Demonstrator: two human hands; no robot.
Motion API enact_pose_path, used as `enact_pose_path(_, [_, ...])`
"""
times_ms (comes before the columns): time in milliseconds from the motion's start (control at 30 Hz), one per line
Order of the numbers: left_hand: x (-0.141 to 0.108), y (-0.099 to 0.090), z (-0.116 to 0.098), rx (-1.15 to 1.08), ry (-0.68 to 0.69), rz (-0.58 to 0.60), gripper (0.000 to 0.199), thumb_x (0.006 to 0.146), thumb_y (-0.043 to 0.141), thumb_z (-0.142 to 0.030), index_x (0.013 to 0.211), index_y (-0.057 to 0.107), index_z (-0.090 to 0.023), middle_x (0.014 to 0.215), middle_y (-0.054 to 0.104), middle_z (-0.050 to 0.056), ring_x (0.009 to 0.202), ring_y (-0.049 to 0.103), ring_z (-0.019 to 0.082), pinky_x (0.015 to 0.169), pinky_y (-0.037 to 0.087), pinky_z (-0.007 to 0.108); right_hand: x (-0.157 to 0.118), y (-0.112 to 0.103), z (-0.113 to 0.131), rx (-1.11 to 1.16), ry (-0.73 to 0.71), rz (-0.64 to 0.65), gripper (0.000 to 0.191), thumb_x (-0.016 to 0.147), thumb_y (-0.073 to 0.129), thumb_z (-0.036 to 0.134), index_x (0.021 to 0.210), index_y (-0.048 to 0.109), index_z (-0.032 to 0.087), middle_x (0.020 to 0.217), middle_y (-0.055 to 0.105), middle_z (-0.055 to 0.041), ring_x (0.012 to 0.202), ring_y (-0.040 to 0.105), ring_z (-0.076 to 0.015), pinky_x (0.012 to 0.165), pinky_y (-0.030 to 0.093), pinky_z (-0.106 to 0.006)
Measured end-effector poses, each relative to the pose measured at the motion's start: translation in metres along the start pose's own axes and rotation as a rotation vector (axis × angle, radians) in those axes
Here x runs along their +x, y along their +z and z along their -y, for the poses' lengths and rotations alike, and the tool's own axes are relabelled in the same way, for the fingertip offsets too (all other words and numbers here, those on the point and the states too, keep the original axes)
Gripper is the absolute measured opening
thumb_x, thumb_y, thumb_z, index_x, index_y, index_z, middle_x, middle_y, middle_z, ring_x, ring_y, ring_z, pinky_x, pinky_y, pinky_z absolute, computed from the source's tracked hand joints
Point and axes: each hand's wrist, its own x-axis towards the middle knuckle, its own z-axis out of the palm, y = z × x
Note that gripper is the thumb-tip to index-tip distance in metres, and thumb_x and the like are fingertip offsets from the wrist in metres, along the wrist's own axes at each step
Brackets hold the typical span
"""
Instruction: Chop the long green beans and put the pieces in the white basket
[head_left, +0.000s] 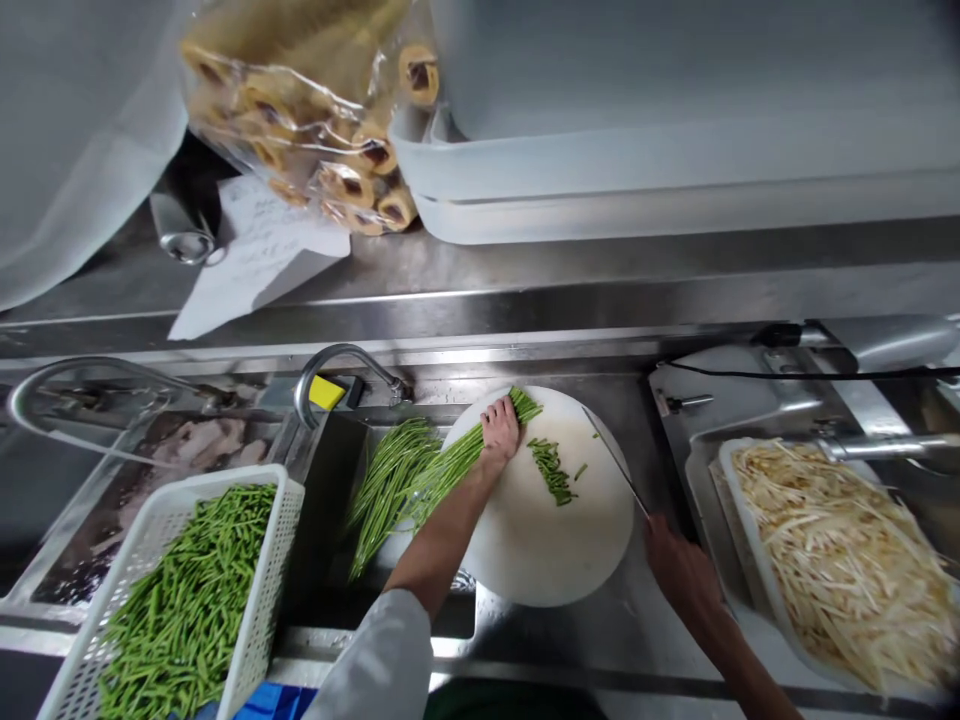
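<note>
My left hand (501, 428) is closed over a bundle of long green stalks (459, 458) near the top left of a round white cutting board (555, 560). The bundle's ends stick out past my fingers. My right hand (679, 560) grips the handle of a knife (619, 465), whose blade reaches up and left over the board's right edge. Short cut green pieces (551, 470) lie on the board between the left hand and the knife. More long stalks (390, 480) lie to the left of the board, over the sink.
A white basket (289, 515) of cut green pieces stands at the lower left. On the right, a tub (757, 540) holds bean sprouts. Curved faucets (337, 352) rise behind the sinks. The shelf above bears a plastic bag of rolls (322, 120) and paper (262, 245).
</note>
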Motion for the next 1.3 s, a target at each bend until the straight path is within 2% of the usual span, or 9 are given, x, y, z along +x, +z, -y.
enact_pose_path(100, [-0.014, -0.019, 0.002, -0.066, 0.008, -0.054, 0.080, 0.084, 0.066, -0.044, 0.147, 0.035, -0.008, 0.139, 0.046, 0.026, 0.130, 0.041, 0.046, 0.107, 0.033, 0.068, -0.010, 0.011, 0.006, 0.065, -0.044, -0.005, 0.037, 0.102, 0.025, 0.030, 0.105, 0.059, 0.016, 0.078, 0.073, -0.0117, 0.063, 0.072, -0.0243, 0.050, 0.039, -0.030])
enact_pose_path(200, [-0.054, -0.030, -0.003, -0.317, 0.151, -0.124, 0.057, 0.092, 0.055, -0.036, 0.144, 0.040, -0.017, 0.141, 0.045, 0.018, 0.134, 0.042, 0.033, 0.113, 0.038, 0.053, -0.022, 0.020, 0.008, 0.185, -0.132, -0.019, 0.033, 0.101, 0.030, 0.035, 0.103, 0.059, 0.020, 0.083, 0.073, -0.0089, 0.065, 0.070, -0.0218, 0.053, 0.038, -0.029])
enact_pose_path(367, [-0.121, -0.004, -0.017, -0.525, 0.210, -0.049, 0.042, 0.098, 0.038, -0.024, 0.138, 0.046, -0.021, 0.135, 0.053, 0.012, 0.130, 0.049, 0.023, 0.112, 0.043, 0.045, -0.030, 0.028, -0.007, 0.660, -0.059, 0.066, 0.034, 0.094, 0.037, 0.048, 0.080, 0.057, 0.023, 0.068, 0.069, -0.0041, 0.064, 0.067, -0.0202, 0.059, 0.043, -0.029])
enact_pose_path(533, [-0.101, 0.030, -0.034, -0.347, 0.124, -0.025, 0.060, 0.096, 0.046, -0.039, 0.149, 0.033, -0.014, 0.156, 0.032, 0.019, 0.148, 0.026, 0.033, 0.120, 0.029, 0.055, -0.032, 0.054, -0.038, 1.156, 0.255, 0.307, 0.050, 0.081, 0.042, 0.073, 0.063, 0.042, 0.026, 0.041, 0.046, 0.0061, 0.035, 0.044, -0.0130, 0.040, 0.037, -0.027])
enact_pose_path(667, [-0.094, 0.044, -0.051, -0.298, 0.227, 0.011, 0.061, 0.094, 0.050, -0.042, 0.146, 0.039, -0.012, 0.157, 0.032, 0.021, 0.149, 0.023, 0.036, 0.119, 0.028, 0.060, -0.032, 0.081, -0.051, 1.219, 0.299, 0.334, 0.055, 0.073, 0.048, 0.078, 0.056, 0.040, 0.026, 0.037, 0.042, 0.0065, 0.033, 0.042, -0.0121, 0.040, 0.037, -0.027])
enact_pose_path(800, [-0.132, 0.058, -0.078, -0.334, 0.339, 0.047, 0.068, 0.091, 0.054, -0.045, 0.149, 0.036, -0.014, 0.156, 0.033, 0.020, 0.148, 0.026, 0.035, 0.119, 0.029, 0.060, -0.033, 0.088, -0.036, 1.199, 0.242, 0.313, 0.054, 0.073, 0.051, 0.074, 0.052, 0.041, 0.026, 0.035, 0.043, 0.0052, 0.034, 0.045, -0.0132, 0.042, 0.041, -0.028])
enact_pose_path(967, [-0.171, 0.069, -0.119, -0.393, 0.121, -0.042, 0.078, 0.082, 0.066, -0.046, 0.149, 0.037, -0.016, 0.159, 0.025, 0.021, 0.148, 0.024, 0.041, 0.117, 0.030, 0.063, -0.045, 0.074, 0.017, 1.193, 0.076, 0.244, 0.048, 0.075, 0.052, 0.069, 0.063, 0.056, 0.022, 0.044, 0.056, 0.0010, 0.040, 0.053, -0.0167, 0.044, 0.044, -0.028])
enact_pose_path(1133, [-0.198, 0.039, -0.117, -0.593, -0.049, -0.221, 0.067, 0.084, 0.063, -0.034, 0.145, 0.042, -0.019, 0.158, 0.028, 0.016, 0.147, 0.029, 0.033, 0.119, 0.034, 0.054, -0.074, 0.066, 0.064, 1.095, -0.034, 0.086, 0.057, 0.079, 0.049, 0.065, 0.096, 0.071, 0.016, 0.088, 0.078, -0.0131, 0.083, 0.072, -0.0278, 0.076, 0.056, -0.033])
enact_pose_path(1300, [-0.262, -0.030, -0.063, -0.653, -0.352, -0.546, 0.039, 0.094, 0.050, -0.032, 0.132, 0.053, -0.022, 0.151, 0.040, 0.014, 0.143, 0.036, 0.029, 0.118, 0.035, 0.055, -0.112, 0.061, 0.119, 0.979, -0.428, 0.154, 0.054, 0.088, 0.043, 0.058, 0.109, 0.069, 0.015, 0.109, 0.076, -0.0176, 0.102, 0.071, -0.0282, 0.088, 0.055, -0.034])
